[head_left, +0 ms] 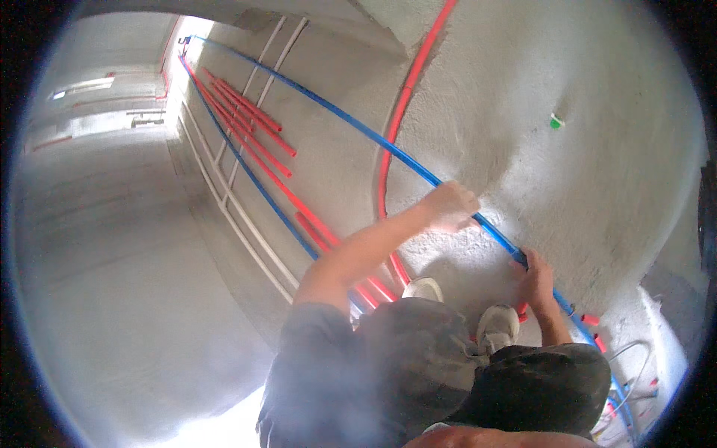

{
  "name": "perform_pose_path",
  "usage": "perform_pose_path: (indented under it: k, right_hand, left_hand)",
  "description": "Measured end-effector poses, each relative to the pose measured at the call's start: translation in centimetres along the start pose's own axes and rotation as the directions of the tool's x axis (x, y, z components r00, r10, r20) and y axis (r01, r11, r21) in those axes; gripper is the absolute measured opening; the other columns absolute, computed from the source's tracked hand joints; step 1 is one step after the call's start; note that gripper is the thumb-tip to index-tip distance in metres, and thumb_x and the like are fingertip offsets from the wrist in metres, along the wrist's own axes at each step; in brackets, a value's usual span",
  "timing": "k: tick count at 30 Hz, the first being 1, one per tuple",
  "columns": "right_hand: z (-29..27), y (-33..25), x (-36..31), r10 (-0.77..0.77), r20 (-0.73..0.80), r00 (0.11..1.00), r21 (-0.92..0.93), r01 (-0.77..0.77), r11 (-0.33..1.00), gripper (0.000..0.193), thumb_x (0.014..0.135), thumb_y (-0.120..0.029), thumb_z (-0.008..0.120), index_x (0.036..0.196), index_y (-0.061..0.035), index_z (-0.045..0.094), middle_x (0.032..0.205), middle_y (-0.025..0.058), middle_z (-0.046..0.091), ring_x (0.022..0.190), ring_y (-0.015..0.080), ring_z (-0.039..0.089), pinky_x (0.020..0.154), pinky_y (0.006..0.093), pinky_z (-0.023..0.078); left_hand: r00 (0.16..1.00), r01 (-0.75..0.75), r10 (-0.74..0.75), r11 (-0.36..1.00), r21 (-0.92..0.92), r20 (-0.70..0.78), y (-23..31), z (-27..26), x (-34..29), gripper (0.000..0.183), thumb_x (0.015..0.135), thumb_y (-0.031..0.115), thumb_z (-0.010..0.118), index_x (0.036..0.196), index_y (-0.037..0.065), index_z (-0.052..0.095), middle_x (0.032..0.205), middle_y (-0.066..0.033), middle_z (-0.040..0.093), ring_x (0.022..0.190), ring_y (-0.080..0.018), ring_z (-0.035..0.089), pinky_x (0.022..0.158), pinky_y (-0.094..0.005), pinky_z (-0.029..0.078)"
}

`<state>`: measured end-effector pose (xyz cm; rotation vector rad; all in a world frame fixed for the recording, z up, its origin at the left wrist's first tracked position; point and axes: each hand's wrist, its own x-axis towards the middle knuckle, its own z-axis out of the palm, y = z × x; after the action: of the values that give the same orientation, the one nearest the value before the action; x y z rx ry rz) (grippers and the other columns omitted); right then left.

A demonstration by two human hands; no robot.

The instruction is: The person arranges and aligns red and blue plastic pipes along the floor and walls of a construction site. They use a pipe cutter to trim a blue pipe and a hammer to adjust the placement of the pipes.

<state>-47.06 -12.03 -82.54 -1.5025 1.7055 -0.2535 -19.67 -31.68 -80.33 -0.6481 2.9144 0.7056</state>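
A long blue pipe [343, 116] runs slantwise from the far upper left to the lower right, passing through both my hands. My left hand [450, 206] is closed round it near the middle of the view. Further along the pipe, nearer the lower right, my right hand [536, 278] has its fingers wrapped round it. Between the hands a short stretch of pipe is bare. Below my left hand, a red pipe [403, 97] goes down the rough concrete and ends near my shoe [423, 288].
Several loose red pipes [280, 168] and a second blue pipe [261, 190] lie to the left, with pale pipes [254, 239] beyond. Short red pieces [590, 319] and a thin pale cable [644, 351] lie at lower right. A green fitting [556, 121] sits in the concrete surface.
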Motion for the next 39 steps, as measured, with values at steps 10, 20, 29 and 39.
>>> perform_pose_path:
  k: [10,20,29,39]
  right_hand:
    - [-0.7,-1.9,0.4,-0.02,-0.032,0.999,-0.033,0.019,0.999,0.034,0.094,-0.033,0.064,0.117,-0.0081,0.065,0.1,0.0194,0.069,0.092,0.042,0.067,0.077,0.0477,0.053]
    - [-0.7,-2.4,0.8,0.002,-0.087,0.996,0.038,0.002,0.999,0.035,0.094,-0.03,0.065,0.12,-0.0075,0.068,0.102,0.0189,0.07,0.093,0.0392,0.068,0.079,0.0451,0.053]
    - [-0.7,-2.9,0.6,-0.064,-0.118,0.991,0.081,0.074,0.994,0.034,0.092,-0.026,0.068,0.121,-0.0073,0.069,0.104,0.0194,0.07,0.095,0.0391,0.068,0.081,0.043,0.054]
    - [0.5,-0.5,0.2,-0.114,-0.215,0.97,-0.027,0.111,0.993,0.036,0.091,-0.026,0.069,0.122,-0.0077,0.068,0.105,0.0179,0.07,0.092,0.0384,0.068,0.08,0.0438,0.054]
  left_hand:
    - [0.905,0.3,-0.321,0.947,0.114,0.281,-4.7,-5.7,-1.5,0.055,0.08,0.062,0.068,0.086,0.007,0.074,0.077,-0.0173,0.07,0.08,-0.0373,0.071,0.071,-0.0494,0.053]
    - [0.952,0.283,-0.281,0.959,-0.004,-0.123,-3.2,-0.8,-2.8,0.047,0.076,0.045,0.079,0.104,0.008,0.071,0.11,-0.0158,0.064,0.109,-0.0364,0.06,0.099,-0.0519,0.043]
    - [-0.219,0.179,-0.975,-0.067,-0.982,0.027,-7.5,-0.6,-3.7,0.054,0.09,0.033,0.074,0.132,0.007,0.054,0.121,-0.0129,0.055,0.106,-0.0272,0.057,0.09,-0.0425,0.047]
    - [-0.059,-0.179,-0.92,-0.372,-0.911,0.387,-10.9,-1.3,0.1,0.042,0.103,0.054,0.049,0.107,0.013,0.058,0.071,-0.004,0.055,0.067,-0.022,0.056,0.061,-0.037,0.047]
